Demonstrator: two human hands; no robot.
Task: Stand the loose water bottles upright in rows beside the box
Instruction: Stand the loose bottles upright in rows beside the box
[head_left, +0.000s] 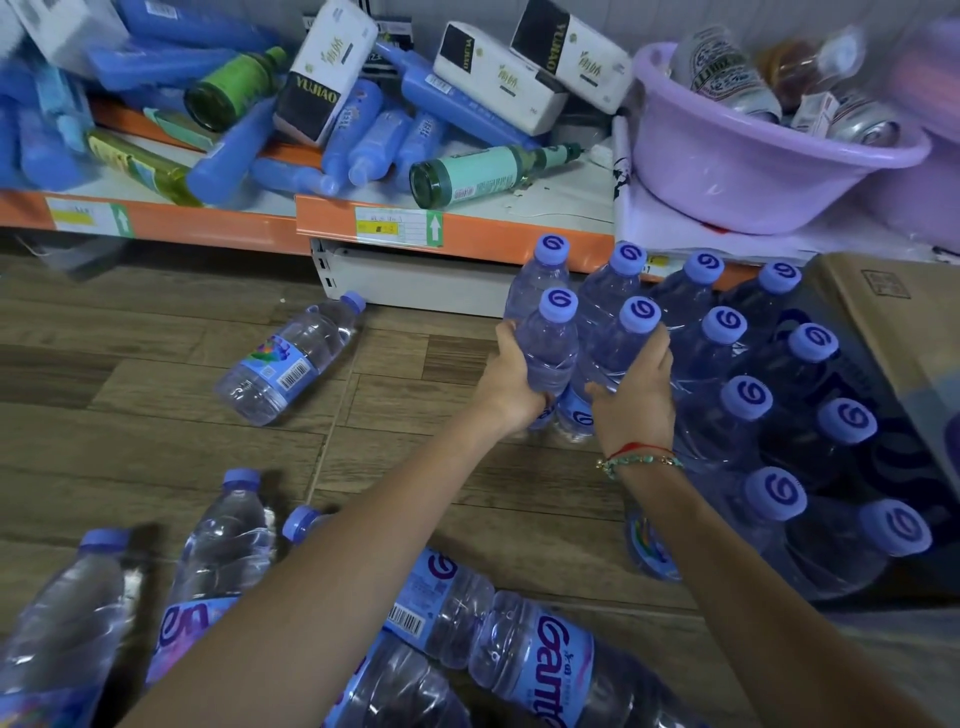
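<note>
Several clear water bottles with purple caps (753, 395) stand upright in rows on the wooden floor, beside a cardboard box (883, 322) at the right. My left hand (511, 379) grips an upright bottle (550, 343) at the left end of the rows. My right hand (634, 400) grips the upright bottle (623, 343) next to it. One loose bottle (288, 361) lies on its side to the left. Several more loose bottles (218, 561) lie on the floor near me, partly hidden by my forearms.
A low orange-edged shelf (208, 223) runs along the back, piled with blue bottles, green glass bottles and white tissue packs. A lilac plastic basin (753, 156) holding cans sits at the back right. Bare wooden floor (130, 441) lies between the shelf and the loose bottles.
</note>
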